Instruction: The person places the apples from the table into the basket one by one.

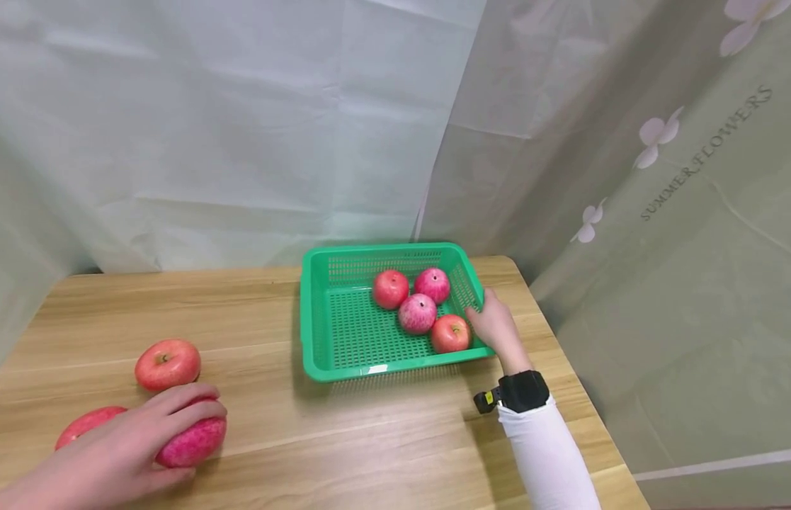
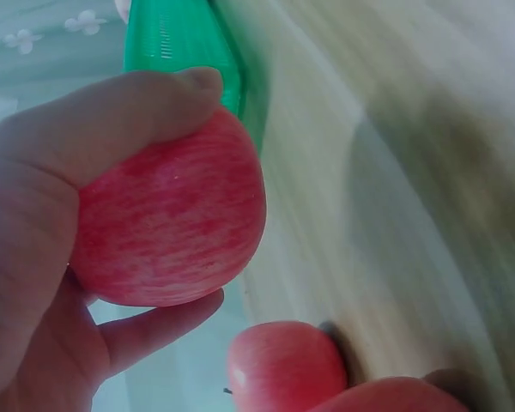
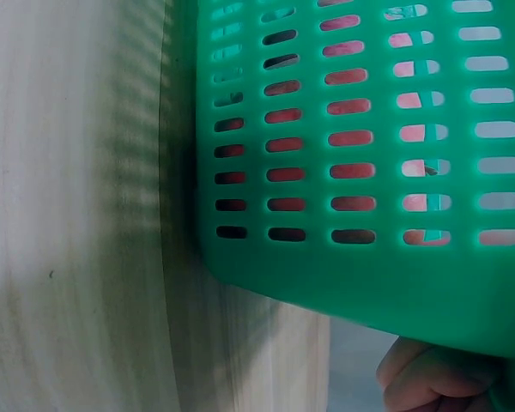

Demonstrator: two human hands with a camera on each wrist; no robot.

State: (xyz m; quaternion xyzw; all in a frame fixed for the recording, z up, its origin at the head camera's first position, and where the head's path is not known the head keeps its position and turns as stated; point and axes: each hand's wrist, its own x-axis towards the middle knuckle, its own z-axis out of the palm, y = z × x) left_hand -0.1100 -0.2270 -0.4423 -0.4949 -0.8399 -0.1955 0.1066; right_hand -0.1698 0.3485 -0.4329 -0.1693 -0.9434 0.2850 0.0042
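In the head view my left hand grips a dark pink-red apple above the front left of the table. The left wrist view shows the thumb across one side of this apple and a finger under the other. A red apple lies just beyond that hand, and another apple is partly hidden behind it. My right hand holds the right rim of a green plastic basket. Curled fingers press the held apple; the right hand's fingers curl at the basket's rim.
Several apples, including a pale pink one and a red one, sit in the right half of the basket. The wooden table meets a pale curtain at the back and a printed curtain at the right.
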